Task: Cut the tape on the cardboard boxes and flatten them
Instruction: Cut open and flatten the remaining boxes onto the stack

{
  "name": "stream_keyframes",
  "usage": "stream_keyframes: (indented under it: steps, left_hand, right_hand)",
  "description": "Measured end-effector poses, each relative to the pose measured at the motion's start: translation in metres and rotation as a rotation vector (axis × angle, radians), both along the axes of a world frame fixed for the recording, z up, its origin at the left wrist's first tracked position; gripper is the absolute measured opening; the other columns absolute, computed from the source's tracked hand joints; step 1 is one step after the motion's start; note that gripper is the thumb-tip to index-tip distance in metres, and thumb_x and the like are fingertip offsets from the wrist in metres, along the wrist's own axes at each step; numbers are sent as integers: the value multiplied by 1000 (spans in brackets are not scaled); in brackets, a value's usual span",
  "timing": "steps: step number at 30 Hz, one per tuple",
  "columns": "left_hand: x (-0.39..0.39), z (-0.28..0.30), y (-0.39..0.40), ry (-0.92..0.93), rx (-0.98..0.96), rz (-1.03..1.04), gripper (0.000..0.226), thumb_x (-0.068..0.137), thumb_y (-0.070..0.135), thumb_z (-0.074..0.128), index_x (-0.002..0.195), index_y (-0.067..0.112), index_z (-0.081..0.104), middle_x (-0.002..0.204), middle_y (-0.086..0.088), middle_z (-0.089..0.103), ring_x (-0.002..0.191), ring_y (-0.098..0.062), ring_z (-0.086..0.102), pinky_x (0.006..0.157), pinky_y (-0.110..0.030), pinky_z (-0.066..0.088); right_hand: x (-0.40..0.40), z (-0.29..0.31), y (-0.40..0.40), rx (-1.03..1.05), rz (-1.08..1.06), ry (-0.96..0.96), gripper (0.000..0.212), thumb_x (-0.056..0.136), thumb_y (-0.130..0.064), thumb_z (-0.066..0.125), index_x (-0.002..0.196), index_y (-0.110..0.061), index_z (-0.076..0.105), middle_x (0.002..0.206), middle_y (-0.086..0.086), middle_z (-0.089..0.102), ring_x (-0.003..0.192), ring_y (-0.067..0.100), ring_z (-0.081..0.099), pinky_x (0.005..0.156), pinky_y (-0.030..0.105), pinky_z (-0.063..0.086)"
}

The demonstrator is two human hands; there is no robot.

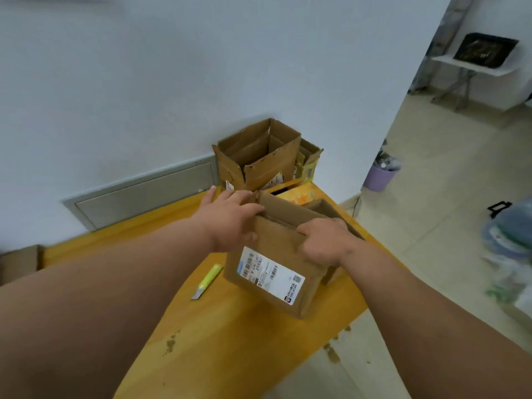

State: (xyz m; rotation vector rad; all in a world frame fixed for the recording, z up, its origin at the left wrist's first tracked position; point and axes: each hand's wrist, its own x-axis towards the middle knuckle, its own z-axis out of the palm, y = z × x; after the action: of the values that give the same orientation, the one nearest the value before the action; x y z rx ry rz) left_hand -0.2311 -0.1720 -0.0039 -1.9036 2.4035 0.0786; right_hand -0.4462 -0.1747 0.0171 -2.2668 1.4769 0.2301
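Head view: left hand and right hand grip box.

Yellow table: bare surface open along the near side and the left strip beside the wall. Obstructions: labelled cardboard box at centre, held by both hands; utility knife just left of it, blade out; open boxes filling the far corner. Right of the table, floor passage open, possibly narrowed by blurred bags.

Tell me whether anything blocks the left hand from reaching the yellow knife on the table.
Nothing visible does. The yellow knife lies alone on the table, left of the labelled box both hands grip, below the left hand.
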Motion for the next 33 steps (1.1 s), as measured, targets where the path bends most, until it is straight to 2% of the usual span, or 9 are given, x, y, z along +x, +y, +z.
stream_keyframes:
  steps: [2, 6, 9, 15, 20, 23, 26, 29, 33]
  left_hand:
    - [2, 12, 7, 5, 81, 36, 51, 90, 59, 53, 138, 41, 44, 148, 7, 42, 144, -22, 28, 120, -59, -2]
    - [23, 28, 32, 20, 226, 195, 49, 92, 63, 50, 129, 32, 55, 116, 6, 61, 122, -21, 49, 118, -50, 19]
    - [55, 33, 59, 105, 244, 341, 44, 91, 61, 55, 117, 25, 58, 104, 2, 61, 99, -20, 57, 90, -39, 49]
    - [141, 20, 141, 166, 201, 654, 33, 92, 57, 57, 99, 25, 55, 90, 2, 60, 85, -18, 57, 71, -32, 47]
    - [202, -6, 204, 347, 136, 873, 30, 91, 52, 61, 89, 23, 54, 85, -1, 58, 78, -15, 55, 59, -29, 40]
    - [231, -22, 224, 450, 73, 950, 28, 92, 48, 62, 85, 22, 55, 83, -2, 59, 76, -16, 56, 57, -30, 39]
    - [257, -38, 231, 502, 37, 962, 27, 93, 44, 62, 80, 22, 53, 80, -1, 58, 75, -18, 56, 54, -29, 35]
    - [278, -53, 228, 535, 8, 947, 16, 94, 37, 63, 98, 23, 57, 96, 1, 62, 88, -19, 58, 63, -30, 41]
    - [293, -72, 219, 498, 103, 855, 72, 84, 37, 75, 143, 37, 33, 161, -2, 18, 144, -34, 26, 113, -49, 33]
  right_hand:
    - [5, 16, -4, 43, 55, -23, 21, 83, -16, 54, 67, -26, 46, 74, -6, 47, 71, 13, 45, 64, 30, 34]
    - [30, 21, -9, 66, 145, -67, 4, 80, -19, 58, 79, -17, 62, 84, 3, 58, 89, 25, 57, 78, 40, 48]
    - [62, 12, -7, -3, 225, -83, 16, 82, -28, 60, 68, -24, 52, 76, -5, 51, 83, 20, 49, 75, 35, 37]
    - [154, -26, 21, -109, 321, -251, 20, 84, -41, 63, 76, -27, 51, 88, -8, 53, 100, 23, 53, 81, 37, 36]
    - [228, -65, 53, 47, 252, -453, 69, 87, -32, 70, 147, -29, 38, 157, 4, 25, 142, 28, 30, 115, 40, 31]
    - [261, -87, 72, 279, 137, -505, 100, 85, -28, 73, 155, -38, 2, 158, 3, 30, 140, 24, 38, 111, 39, 35]
    - [285, -107, 83, 424, 62, -469, 100, 86, -28, 72, 155, -33, 0, 137, 0, 57, 118, 24, 59, 101, 39, 47]
    - [303, -124, 88, 366, 37, -394, 79, 88, -26, 68, 150, -27, 19, 128, 2, 62, 113, 26, 60, 91, 35, 48]
    - [320, -142, 87, 224, -97, -316, 60, 93, -28, 57, 147, -22, 30, 109, 7, 64, 97, 29, 59, 72, 32, 40]
